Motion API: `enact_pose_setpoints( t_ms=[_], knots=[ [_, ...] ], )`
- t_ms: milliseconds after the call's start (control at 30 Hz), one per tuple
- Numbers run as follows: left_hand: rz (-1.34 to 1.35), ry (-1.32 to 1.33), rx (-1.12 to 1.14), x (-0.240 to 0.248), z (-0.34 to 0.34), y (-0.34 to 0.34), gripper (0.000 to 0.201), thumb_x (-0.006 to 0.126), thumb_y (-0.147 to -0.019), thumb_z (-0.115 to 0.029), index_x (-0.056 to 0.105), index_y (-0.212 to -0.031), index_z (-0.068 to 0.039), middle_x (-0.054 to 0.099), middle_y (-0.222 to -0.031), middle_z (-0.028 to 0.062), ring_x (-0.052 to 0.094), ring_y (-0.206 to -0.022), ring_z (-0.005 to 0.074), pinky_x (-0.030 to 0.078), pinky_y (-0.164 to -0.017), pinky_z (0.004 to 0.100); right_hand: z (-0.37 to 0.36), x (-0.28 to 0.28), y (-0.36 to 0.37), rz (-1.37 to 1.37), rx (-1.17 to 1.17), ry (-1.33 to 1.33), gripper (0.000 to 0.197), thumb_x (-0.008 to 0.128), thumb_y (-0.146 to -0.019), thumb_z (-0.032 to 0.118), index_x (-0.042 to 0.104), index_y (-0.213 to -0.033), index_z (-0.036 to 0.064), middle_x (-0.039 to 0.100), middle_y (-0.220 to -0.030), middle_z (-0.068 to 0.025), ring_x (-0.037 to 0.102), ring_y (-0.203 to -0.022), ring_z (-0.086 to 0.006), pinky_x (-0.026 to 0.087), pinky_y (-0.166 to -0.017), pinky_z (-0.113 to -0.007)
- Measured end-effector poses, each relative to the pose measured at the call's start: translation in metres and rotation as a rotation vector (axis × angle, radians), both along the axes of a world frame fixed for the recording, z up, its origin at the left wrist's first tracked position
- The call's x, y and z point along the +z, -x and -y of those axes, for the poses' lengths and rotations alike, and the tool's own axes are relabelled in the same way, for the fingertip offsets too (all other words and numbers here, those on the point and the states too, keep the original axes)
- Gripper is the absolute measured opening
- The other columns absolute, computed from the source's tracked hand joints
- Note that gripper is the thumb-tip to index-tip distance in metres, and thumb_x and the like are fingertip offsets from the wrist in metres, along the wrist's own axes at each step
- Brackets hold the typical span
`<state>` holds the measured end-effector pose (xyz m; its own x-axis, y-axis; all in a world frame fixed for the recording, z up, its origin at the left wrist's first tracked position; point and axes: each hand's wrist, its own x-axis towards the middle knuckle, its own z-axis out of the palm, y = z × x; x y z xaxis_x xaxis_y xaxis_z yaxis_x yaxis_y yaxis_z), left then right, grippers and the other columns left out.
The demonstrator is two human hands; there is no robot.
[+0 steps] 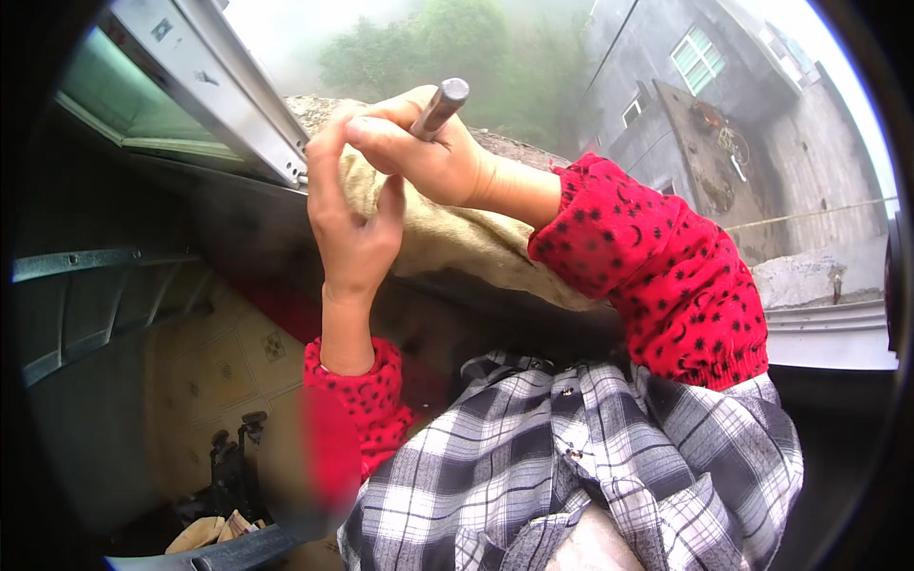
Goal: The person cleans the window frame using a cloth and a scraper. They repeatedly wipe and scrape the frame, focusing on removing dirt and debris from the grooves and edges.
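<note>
Both hands meet above a beige cloth [476, 246] draped over the window ledge. Inside my right hand [443, 157], the fingers are wrapped round a round grey metal rod [440, 109]. Its flat end sticks up out of the fist; the lower part is hidden. My left hand [352, 209] is raised close against the right one, with its fingers bent upward and the thumb standing apart from them. Its fingertips reach the right thumb and are partly covered. I see nothing between the left thumb and fingers but cloth behind.
To the left stands a silver window frame [224, 86] with glass, its lower corner near my left hand. Below are a tiled floor [205, 366] and a metal rail [100, 262]. Outside, a grey building [647, 86] rises beyond a drop, beside misty trees [428, 48].
</note>
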<state>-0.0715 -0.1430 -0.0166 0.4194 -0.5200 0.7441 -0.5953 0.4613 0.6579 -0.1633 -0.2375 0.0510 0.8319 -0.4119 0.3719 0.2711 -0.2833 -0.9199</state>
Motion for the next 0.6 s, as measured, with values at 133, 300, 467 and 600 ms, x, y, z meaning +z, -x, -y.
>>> enact_pose_setpoints(
  t_ms=[133, 300, 467, 600],
  knots=[
    [0.104, 0.199, -0.3, 0.063, 0.001, 0.031, 0.082, 0.06, -0.07, -0.004, 0.038, -0.148, 0.008, 0.052, -0.138, 0.0229, 0.05, -0.132, 0.0313, 0.036, -0.113, 0.0438, 0.014, -0.01, 0.025, 0.033, -0.069, 0.007, 0.022, 0.061, -0.094, 0.015, 0.065, -0.079, 0.0, 0.051, -0.063, 0.0007, 0.047, -0.063, -0.0085, 0.04, -0.058, -0.03],
    [-0.37, 0.15, -0.668, 0.107, 0.017, 0.061, 0.024, 0.06, -0.105, -0.019, 0.067, -0.103, 0.005, 0.055, -0.071, 0.0033, 0.048, -0.062, 0.0088, 0.042, -0.063, 0.0245, 0.005, 0.003, 0.044, 0.337, -0.256, 0.22, 0.013, 0.063, -0.087, 0.013, 0.066, -0.082, 0.0013, 0.067, -0.075, -0.0127, 0.066, -0.074, -0.0218, 0.054, -0.069, -0.037],
    [-0.534, 0.152, -0.684, 0.126, 0.023, 0.102, 0.047, 0.037, -0.113, -0.04, 0.044, -0.078, -0.01, 0.028, -0.059, -0.0028, 0.025, -0.053, 0.0096, 0.028, -0.054, 0.029, 0.001, 0.005, 0.082, -0.053, -0.363, 0.152, 0.02, 0.065, -0.087, 0.023, 0.073, -0.09, 0.0046, 0.07, -0.081, -0.023, 0.07, -0.079, -0.0359, 0.054, -0.073, -0.042],
    [-0.589, 0.168, -0.821, 0.112, 0.028, 0.111, 0.047, 0.035, -0.113, -0.042, 0.036, -0.076, -0.014, 0.027, -0.057, -0.0026, 0.023, -0.051, 0.0099, 0.027, -0.053, 0.0292, 0.0, 0.006, 0.114, -0.282, -0.382, 0.205, 0.028, 0.064, -0.087, 0.029, 0.074, -0.087, 0.0022, 0.069, -0.08, -0.0265, 0.068, -0.077, -0.0405, 0.054, -0.074, -0.045]
  ],
)
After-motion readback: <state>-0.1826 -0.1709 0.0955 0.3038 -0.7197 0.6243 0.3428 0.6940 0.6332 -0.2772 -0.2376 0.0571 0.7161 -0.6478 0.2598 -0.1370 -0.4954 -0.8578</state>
